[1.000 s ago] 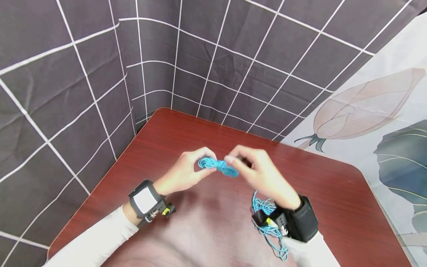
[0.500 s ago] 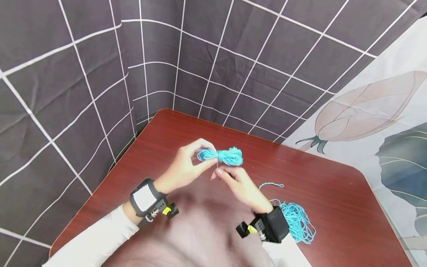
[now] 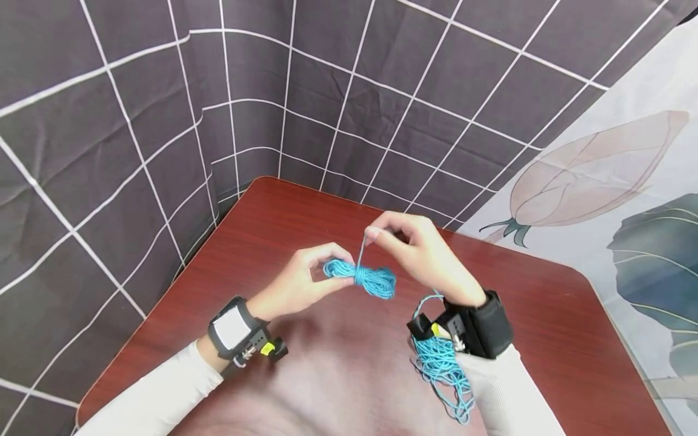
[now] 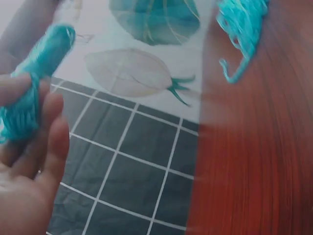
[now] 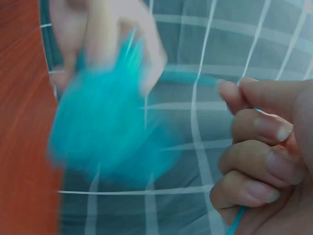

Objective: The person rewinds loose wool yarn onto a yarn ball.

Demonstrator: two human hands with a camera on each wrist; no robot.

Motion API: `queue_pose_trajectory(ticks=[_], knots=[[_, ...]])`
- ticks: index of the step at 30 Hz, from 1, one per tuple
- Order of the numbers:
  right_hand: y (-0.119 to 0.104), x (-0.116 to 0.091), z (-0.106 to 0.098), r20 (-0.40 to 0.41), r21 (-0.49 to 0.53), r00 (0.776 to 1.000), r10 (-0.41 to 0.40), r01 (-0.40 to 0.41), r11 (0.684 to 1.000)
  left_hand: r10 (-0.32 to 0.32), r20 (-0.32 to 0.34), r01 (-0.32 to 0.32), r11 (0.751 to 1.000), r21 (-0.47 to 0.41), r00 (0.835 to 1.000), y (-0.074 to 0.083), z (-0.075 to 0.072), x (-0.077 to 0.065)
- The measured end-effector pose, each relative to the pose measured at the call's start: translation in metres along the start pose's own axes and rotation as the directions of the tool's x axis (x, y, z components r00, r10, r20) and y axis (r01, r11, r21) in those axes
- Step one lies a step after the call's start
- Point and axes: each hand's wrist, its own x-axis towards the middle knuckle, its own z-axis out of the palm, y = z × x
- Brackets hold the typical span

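A small bundle of blue cord (image 3: 376,281), bound round its middle, is pinched at its left half between the thumb and fingers of my left hand (image 3: 297,281). In the left wrist view the wrapped bundle (image 4: 22,115) lies across the fingers. My right hand (image 3: 422,251) is above and to the right of it, pinching a strand of the cord (image 3: 361,249) drawn taut from the bundle's middle. The right wrist view shows that strand (image 5: 190,78) running to the thumb and fingertip, the other fingers curled; the bundle there is blurred.
A loose heap of the same blue cord (image 3: 444,369) lies on the red-brown table (image 3: 305,206), partly behind the right wrist camera and strap. Dark grid-patterned cloth (image 3: 327,91) hangs behind and at the left; white cloth with a leaf print (image 3: 589,181) hangs at the right.
My right hand went from above the bundle to below it, then back up and right, pulling a strand upward. The left hand keeps its grip, the bundle dipping slightly.
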Motion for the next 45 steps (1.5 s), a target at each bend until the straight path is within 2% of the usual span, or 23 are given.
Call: queue_pose_trajectory(ticks=[3, 4, 7, 10, 13, 15, 17, 20, 23, 27, 30, 33, 35, 37, 40, 42, 45], knots=[[0.021, 0.003, 0.007, 0.018, 0.113, 0.998, 0.052, -0.053, 0.992, -0.001, 0.019, 0.004, 0.990, -0.138, 1.000, 0.009, 0.000, -0.001], [0.029, 0.002, 0.013, 0.029, 0.149, 0.999, 0.038, -0.042, 0.988, 0.001, 0.011, 0.000, 0.988, -0.156, 1.000, 0.009, 0.000, 0.000], [0.048, -0.006, 0.038, 0.032, 0.156, 0.999, -0.009, 0.004, 0.988, 0.015, -0.050, -0.023, 0.987, -0.161, 0.999, 0.003, 0.000, 0.002], [0.056, -0.019, 0.062, 0.036, 0.100, 0.998, -0.054, 0.050, 0.994, 0.031, -0.127, -0.043, 0.995, -0.092, 0.991, -0.008, -0.002, 0.006], [0.047, -0.029, 0.072, 0.080, 0.027, 0.995, -0.054, 0.052, 0.998, 0.053, -0.181, -0.045, 0.998, 0.045, 0.982, -0.016, -0.006, 0.008], [0.032, -0.033, 0.068, 0.119, -0.047, 0.992, -0.050, 0.056, 0.997, 0.058, -0.203, -0.027, 0.988, 0.152, 0.977, -0.019, -0.008, 0.009], [0.014, -0.031, 0.055, 0.123, -0.085, 0.989, -0.080, 0.090, 0.992, 0.057, -0.202, -0.009, 0.973, 0.232, 0.978, -0.019, -0.010, 0.008], [-0.004, -0.021, 0.031, 0.061, -0.080, 0.992, -0.112, 0.116, 0.990, 0.046, -0.158, -0.002, 0.964, 0.268, 0.986, -0.019, -0.010, 0.005], [-0.004, -0.006, 0.010, -0.018, -0.063, 0.996, -0.093, 0.092, 0.994, 0.032, -0.075, -0.015, 0.978, 0.207, 0.997, -0.012, -0.009, 0.000], [0.010, 0.007, 0.000, -0.038, -0.010, 0.999, 0.005, -0.006, 1.000, -0.008, 0.017, 0.008, 1.000, 0.011, 1.000, 0.011, -0.007, -0.003], [0.022, 0.007, 0.009, -0.003, 0.086, 0.999, 0.049, -0.048, 0.995, -0.019, 0.039, 0.024, 0.991, -0.129, 0.999, 0.023, -0.006, -0.002], [0.037, -0.003, 0.028, 0.048, 0.193, 0.999, -0.005, -0.004, 0.981, -0.011, 0.035, 0.017, 0.979, -0.201, 0.999, 0.016, -0.004, -0.002], [0.042, -0.013, 0.043, 0.052, 0.196, 0.996, -0.073, 0.061, 0.979, 0.000, 0.015, 0.003, 0.979, -0.205, 1.000, 0.011, -0.003, -0.001], [0.041, -0.025, 0.056, 0.057, 0.165, 0.992, -0.112, 0.102, 0.981, 0.019, -0.023, -0.022, 0.990, -0.140, 1.000, 0.004, -0.003, 0.000], [0.034, -0.040, 0.066, 0.073, 0.065, 0.992, -0.107, 0.102, 0.993, 0.061, -0.094, -0.058, 0.998, 0.040, 0.994, -0.003, -0.003, 0.004], [0.025, -0.046, 0.065, 0.106, 0.046, 0.992, -0.075, 0.070, 0.996, 0.082, -0.125, -0.059, 0.983, 0.176, 0.989, -0.008, -0.003, 0.005], [0.010, -0.044, 0.050, 0.111, -0.001, 0.988, -0.105, 0.105, 0.994, 0.087, -0.111, -0.051, 0.954, 0.294, 0.990, -0.015, -0.003, 0.002]])
